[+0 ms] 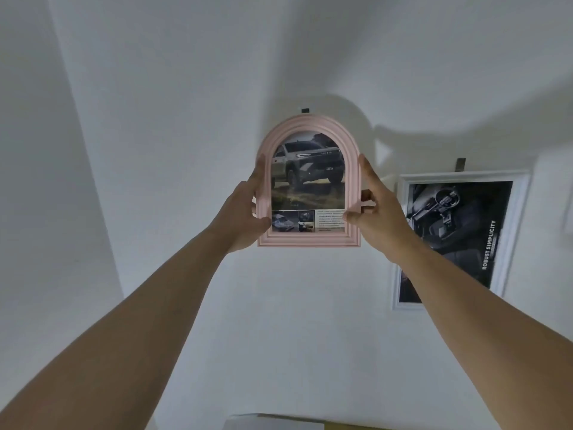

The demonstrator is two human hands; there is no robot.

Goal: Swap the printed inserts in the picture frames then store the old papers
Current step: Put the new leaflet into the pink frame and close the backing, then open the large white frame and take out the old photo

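Both your arms reach up and forward to the wall (186,88), and between your hands you hold the pink frame (310,240), an arch-topped one standing upright against the white surface of the wall. Your left hand (245,209) grips its left edge, thumb on the front near the lower corner and fingers wrapped behind. Your right hand (375,212) grips the right edge the same way, thumb pressed on the front by the lower right of the insert (307,178). That insert sits inside the frame: a printed page with a pale off-road truck on top, small photos and a block of text along the bottom. Just above the frame's arch a small dark hook (305,110) shows on the wall. To the right of your right hand hangs a white frame (508,243), rectangular, with a black print reading "ROBUST SIMPLICITY"; your right forearm crosses its lower left corner. A second hook (553,164) sits above it.
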